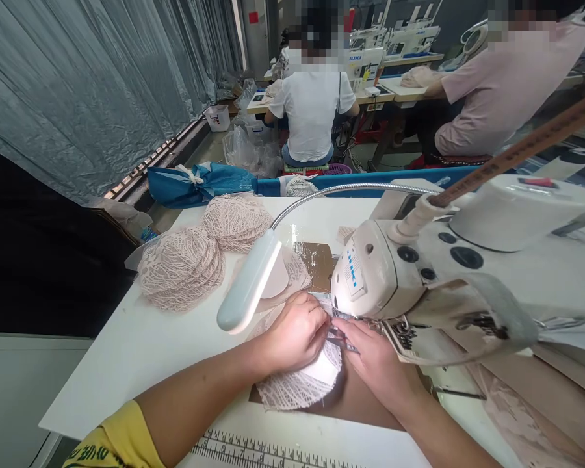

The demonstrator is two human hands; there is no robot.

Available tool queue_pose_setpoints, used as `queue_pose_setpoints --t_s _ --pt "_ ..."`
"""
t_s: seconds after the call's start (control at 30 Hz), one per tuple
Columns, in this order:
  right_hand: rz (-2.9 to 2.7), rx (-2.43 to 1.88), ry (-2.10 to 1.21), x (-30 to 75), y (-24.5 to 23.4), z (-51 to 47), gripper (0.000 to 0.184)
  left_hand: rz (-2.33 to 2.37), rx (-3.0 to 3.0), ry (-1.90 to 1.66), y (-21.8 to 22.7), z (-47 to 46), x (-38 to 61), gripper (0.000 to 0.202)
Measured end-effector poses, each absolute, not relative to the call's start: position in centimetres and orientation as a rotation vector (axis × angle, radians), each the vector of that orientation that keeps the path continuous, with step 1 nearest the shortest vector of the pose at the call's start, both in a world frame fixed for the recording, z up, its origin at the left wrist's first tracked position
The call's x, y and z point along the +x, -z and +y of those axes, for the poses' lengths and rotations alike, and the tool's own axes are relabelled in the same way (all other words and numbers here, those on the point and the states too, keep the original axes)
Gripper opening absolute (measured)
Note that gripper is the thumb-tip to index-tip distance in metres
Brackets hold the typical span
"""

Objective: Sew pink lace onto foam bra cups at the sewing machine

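A pale pink lace cup piece with a smooth white lining lies under the sewing machine head. My left hand is closed on its upper part, with the fingers curled together close to the needle area. Beside it, my right hand reaches in from the right with its fingertips pressed together. A small greyish metal part shows at those fingertips; what the fingers hold there is hidden. The two hands nearly touch. The needle itself is out of sight behind the machine head and fingers.
A lamp on a bendy metal neck hangs left of the machine. Stacks of lace cups lie on the white table at left. A printed ruler runs along the front. Co-workers sit at machines beyond.
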State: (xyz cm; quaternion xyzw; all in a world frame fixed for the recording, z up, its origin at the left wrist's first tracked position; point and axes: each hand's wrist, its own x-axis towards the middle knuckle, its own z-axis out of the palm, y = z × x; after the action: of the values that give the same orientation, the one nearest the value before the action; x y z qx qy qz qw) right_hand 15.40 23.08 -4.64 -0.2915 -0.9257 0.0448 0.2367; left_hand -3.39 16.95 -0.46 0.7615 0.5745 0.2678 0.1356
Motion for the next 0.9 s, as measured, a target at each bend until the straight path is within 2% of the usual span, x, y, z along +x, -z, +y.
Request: queue_pose_setpoints --t_s 0.27,0.5,0.9 --pt "-2.636 -0.797 -0.12 14.7 4.1 23.0 0.027 1.649 2.165 -0.825 0.7 16.9 -3.4 0.01" --pt "-2.594 -0.807 -0.101 14.5 3.4 22.9 0.025 1.66 2.13 -0.809 0.4 16.8 -3.4 0.021" --pt "-2.611 -0.785 -0.134 14.3 3.2 22.8 0.032 1.634 2.101 -0.807 0.6 16.8 -3.3 0.017"
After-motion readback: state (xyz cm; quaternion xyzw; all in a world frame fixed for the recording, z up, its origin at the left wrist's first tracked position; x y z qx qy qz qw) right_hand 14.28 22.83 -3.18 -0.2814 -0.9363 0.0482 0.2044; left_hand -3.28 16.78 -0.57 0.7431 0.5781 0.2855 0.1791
